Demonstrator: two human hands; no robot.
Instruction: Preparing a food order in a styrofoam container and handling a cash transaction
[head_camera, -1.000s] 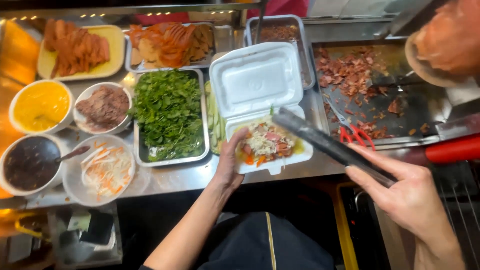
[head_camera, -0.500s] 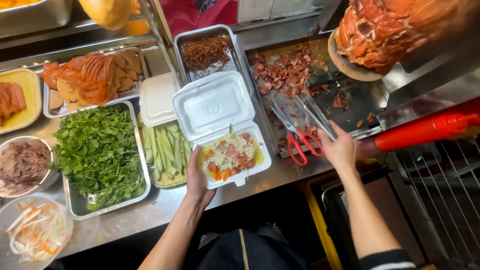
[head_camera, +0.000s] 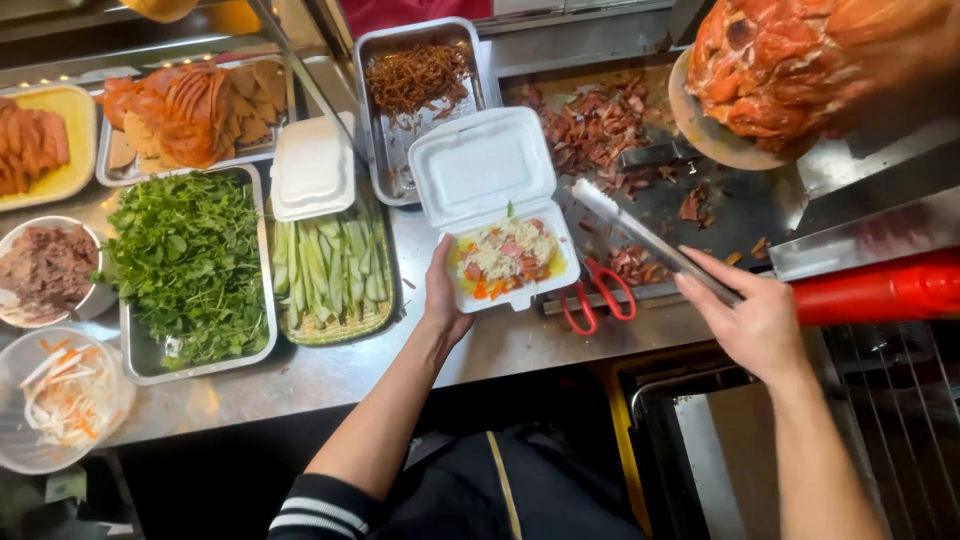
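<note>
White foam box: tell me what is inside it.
The white foam box, steadied by the left hand, holds pale rice or noodles with orange and pink bits on top. Whatever lies under that layer is covered.

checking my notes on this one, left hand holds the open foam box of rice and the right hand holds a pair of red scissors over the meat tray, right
Not quite. In the head view the right hand holds metal tongs, not the red-handled scissors, which lie on the counter edge beside the box. The rest stands: the left hand holds the open foam box of rice, and the tongs reach over the meat tray.
</note>
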